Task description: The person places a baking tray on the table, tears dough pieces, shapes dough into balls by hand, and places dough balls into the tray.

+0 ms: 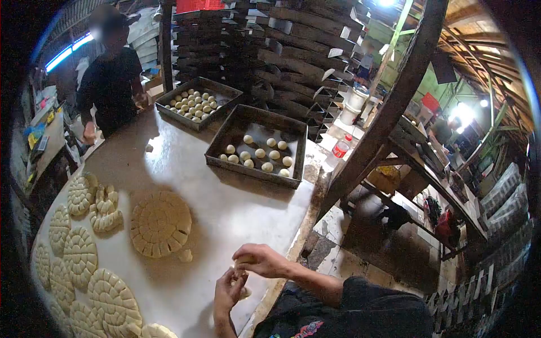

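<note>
Above the near edge of the table, my two hands meet with fingers bent inward. My left hand (227, 292) is closed on a small piece of dough (245, 293), pale and partly hidden by the fingers. Just above it, my right hand (262, 261) curls over the top, its fingertips pinched on dough that mostly stays hidden. Left of my hands lies a large round slab of dough (160, 222), scored into small pieces, with a loose scrap (185, 256) at its lower edge.
More cut dough slabs (80, 253) line the table's left side. Two dark metal trays hold dough balls: the nearer tray (253, 170) several spaced out, the farther tray (191, 125) many packed together. A person (112, 84) stands across the table. A wooden post (389, 101) rises at the right.
</note>
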`<state>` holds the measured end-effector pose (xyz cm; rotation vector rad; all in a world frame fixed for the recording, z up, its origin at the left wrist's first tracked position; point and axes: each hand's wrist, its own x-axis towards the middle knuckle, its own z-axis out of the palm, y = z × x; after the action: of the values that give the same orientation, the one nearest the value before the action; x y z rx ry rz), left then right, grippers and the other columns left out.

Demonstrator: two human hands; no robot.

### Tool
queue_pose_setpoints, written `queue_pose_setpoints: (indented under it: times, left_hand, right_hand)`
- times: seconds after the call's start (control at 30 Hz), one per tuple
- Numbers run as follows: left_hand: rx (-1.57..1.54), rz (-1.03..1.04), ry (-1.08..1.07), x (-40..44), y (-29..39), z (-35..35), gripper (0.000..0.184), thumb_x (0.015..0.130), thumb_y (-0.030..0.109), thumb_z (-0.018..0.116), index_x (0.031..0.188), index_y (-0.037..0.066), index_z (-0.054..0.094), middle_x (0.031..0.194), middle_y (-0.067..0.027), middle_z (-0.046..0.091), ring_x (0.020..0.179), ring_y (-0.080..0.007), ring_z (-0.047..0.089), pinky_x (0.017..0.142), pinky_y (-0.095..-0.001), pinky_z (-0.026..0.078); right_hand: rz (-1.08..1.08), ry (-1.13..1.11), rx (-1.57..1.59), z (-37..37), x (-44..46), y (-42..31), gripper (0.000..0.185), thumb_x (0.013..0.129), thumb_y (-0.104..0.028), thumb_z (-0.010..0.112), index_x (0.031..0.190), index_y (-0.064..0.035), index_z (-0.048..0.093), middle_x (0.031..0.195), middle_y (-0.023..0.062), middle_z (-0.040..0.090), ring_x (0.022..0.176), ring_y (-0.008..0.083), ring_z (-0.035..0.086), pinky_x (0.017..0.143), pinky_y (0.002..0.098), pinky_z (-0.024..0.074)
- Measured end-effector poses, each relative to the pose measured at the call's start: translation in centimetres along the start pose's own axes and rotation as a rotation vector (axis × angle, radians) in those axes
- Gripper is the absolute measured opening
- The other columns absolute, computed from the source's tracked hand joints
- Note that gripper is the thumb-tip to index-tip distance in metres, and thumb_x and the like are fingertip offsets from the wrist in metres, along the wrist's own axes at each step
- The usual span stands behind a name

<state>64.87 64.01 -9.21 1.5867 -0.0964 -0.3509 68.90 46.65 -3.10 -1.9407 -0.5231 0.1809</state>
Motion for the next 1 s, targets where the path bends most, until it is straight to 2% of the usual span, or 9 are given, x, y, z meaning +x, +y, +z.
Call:
queue_pose_setpoints:
  times: [0.07,0.33,0.43,0.47,0.53,0.57,0.67,0.87,1.0]
  left_hand:
    - [-0.1,-0.167,-0.094,-0.9,0.3,-0.2,0.027,0.081,0.025,0.065,0.09,0.001,0.061,0.073,-0.0023,0.056,0.066,-0.0096,0.05,0.057,-0.026,0.041]
    - [-0.113,-0.261,-0.042,-2.9,-0.7,0.1,0.022,0.082,0.023,0.064,0.089,0.002,0.061,0.071,-0.0005,0.054,0.064,-0.009,0.048,0.058,-0.0252,0.041]
    - [-0.078,-0.271,-0.038,-3.4,-0.9,0.3,0.019,0.082,0.018,0.064,0.091,0.003,0.061,0.075,-0.0001,0.055,0.067,-0.0087,0.049,0.06,-0.0245,0.042]
    - [-0.174,-0.261,-0.002,-3.7,-0.7,0.4,0.017,0.082,0.016,0.063,0.092,0.003,0.06,0.075,0.0,0.055,0.067,-0.0085,0.05,0.061,-0.0242,0.042]
    - [-0.31,-0.216,0.082,-4.5,-1.7,0.4,0.015,0.082,0.008,0.061,0.096,0.003,0.06,0.078,-0.0006,0.056,0.066,-0.0083,0.051,0.059,-0.0227,0.043]
    - [-0.321,-0.221,0.09,-4.7,-2.3,0.4,0.015,0.082,0.008,0.061,0.096,0.003,0.06,0.078,-0.0006,0.056,0.066,-0.0083,0.051,0.059,-0.0227,0.043]
    - [-0.544,-0.204,0.17,-4.6,-1.9,0.7,0.029,0.083,0.004,0.057,0.112,0.0,0.053,0.085,-0.0044,0.059,0.07,-0.0126,0.056,0.064,-0.0256,0.05]
    - [-0.74,-0.198,0.24,-6.7,-2.8,-0.7,0.07,0.081,0.004,0.058,0.14,0.016,0.021,0.093,-0.0082,0.053,0.081,-0.0187,0.057,0.065,-0.0317,0.053]
    - [-0.705,-0.163,0.451,-6.1,-5.5,-0.8,0.078,0.076,-0.005,0.059,0.139,0.015,0.018,0.105,-0.0101,0.05,0.099,-0.0212,0.052,0.08,-0.0355,0.05]
  right_hand:
    - [0.087,0.07,0.328,-0.7,-0.2,-0.1,0.024,0.077,0.001,0.064,0.1,-0.0026,0.057,0.089,0.009,0.061,0.087,0.0181,0.061,0.074,0.0302,0.0501]
    - [-0.137,0.714,0.035,-3.3,3.8,1.6,0.025,0.079,0.007,0.057,0.102,-0.0012,0.054,0.09,0.0112,0.06,0.085,0.0204,0.061,0.073,0.0296,0.0496]
    - [0.191,0.332,-0.777,-2.3,5.4,3.9,0.073,0.08,-0.037,0.065,0.138,-0.0114,0.028,0.144,0.0205,0.021,0.128,0.0375,0.031,0.103,0.0534,0.027]
    - [0.274,0.13,-0.639,-1.7,5.2,3.8,0.092,0.077,-0.051,0.062,0.143,-0.0152,0.01,0.148,0.0202,0.005,0.134,0.041,0.011,0.108,0.0552,0.0092]
    - [0.023,-0.022,-0.134,1.6,2.9,6.0,0.077,0.083,-0.044,0.059,0.141,-0.0105,0.021,0.145,0.0224,0.017,0.134,0.0339,0.019,0.109,0.0446,0.0186]
    - [0.308,-0.248,0.098,2.6,1.3,4.1,0.07,0.086,-0.042,0.055,0.14,-0.0073,0.025,0.142,0.0199,0.028,0.131,0.0284,0.027,0.107,0.0379,0.024]
    - [0.296,-0.601,0.427,4.9,-2.5,4.5,0.059,0.088,-0.03,0.057,0.136,-0.006,0.033,0.124,0.0135,0.05,0.112,0.0209,0.048,0.095,0.0353,0.0389]
    - [0.49,-0.021,0.238,0.3,-1.6,6.5,0.026,0.091,-0.012,0.047,0.113,0.0012,0.049,0.082,0.0096,0.063,0.074,0.0178,0.06,0.068,0.0321,0.0491]
    - [0.223,0.653,0.045,-3.8,0.2,4.3,0.031,0.087,-0.011,0.05,0.115,0.0028,0.045,0.097,0.0151,0.057,0.081,0.0205,0.056,0.072,0.0301,0.0474]
